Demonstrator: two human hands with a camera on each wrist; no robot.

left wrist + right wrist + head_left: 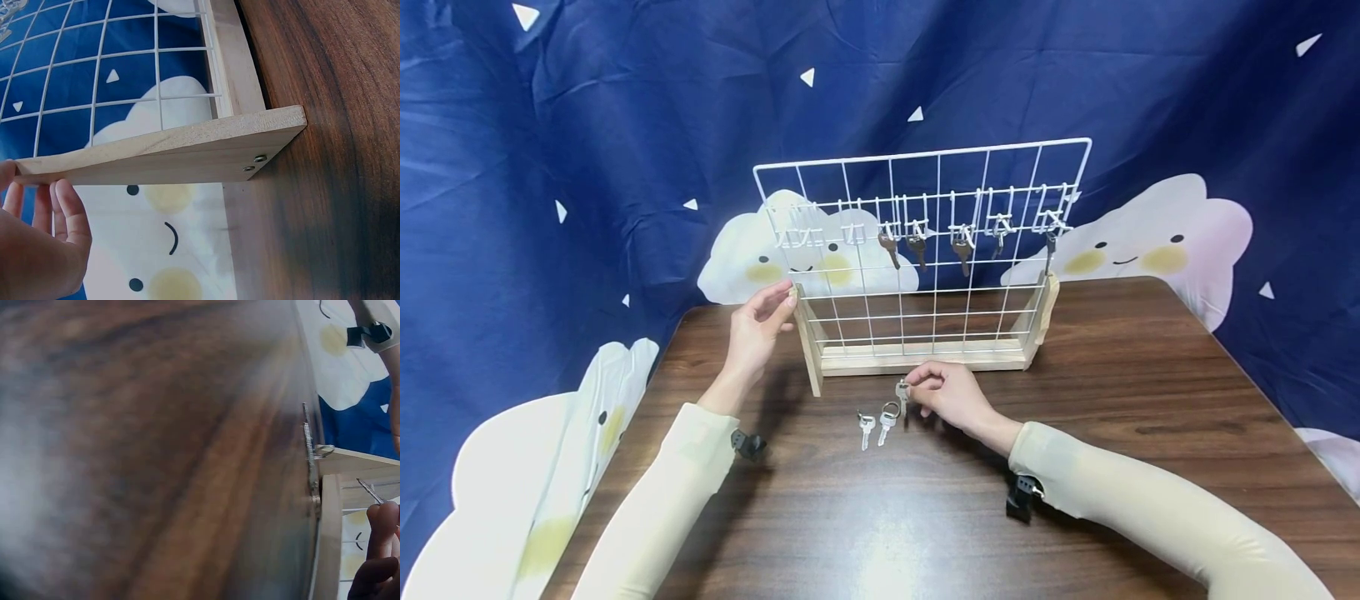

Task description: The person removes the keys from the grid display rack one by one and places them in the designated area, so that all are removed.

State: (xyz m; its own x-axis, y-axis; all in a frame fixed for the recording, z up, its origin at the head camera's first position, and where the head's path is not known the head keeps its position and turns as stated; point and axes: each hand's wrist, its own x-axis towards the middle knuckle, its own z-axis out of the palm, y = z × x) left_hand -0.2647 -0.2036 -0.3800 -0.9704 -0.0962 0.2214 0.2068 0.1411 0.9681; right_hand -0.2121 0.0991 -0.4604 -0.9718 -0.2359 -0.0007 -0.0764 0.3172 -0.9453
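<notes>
A white wire grid rack (937, 250) stands upright in a wooden base, with several keys (962, 247) hanging from its white hooks. My left hand (758, 325) grips the upper end of the wooden side panel (181, 147) at the rack's left, thumb on one side and fingers on the other. Just in front of the base, my right hand (951, 395) pinches a silver key (903, 395) between thumb and fingers. In the right wrist view this key (370, 490) pokes out past the fingertips. Two more silver keys, one left (867, 429) and one right (887, 423), lie on the table beside it.
The brown wooden table (1150, 417) extends around the rack and toward me. Behind hangs a dark blue cloth (647, 108) with white triangles and smiling clouds. More white hooks (797, 237) sit on the grid's left part. The right side panel (1042, 312) holds the other end.
</notes>
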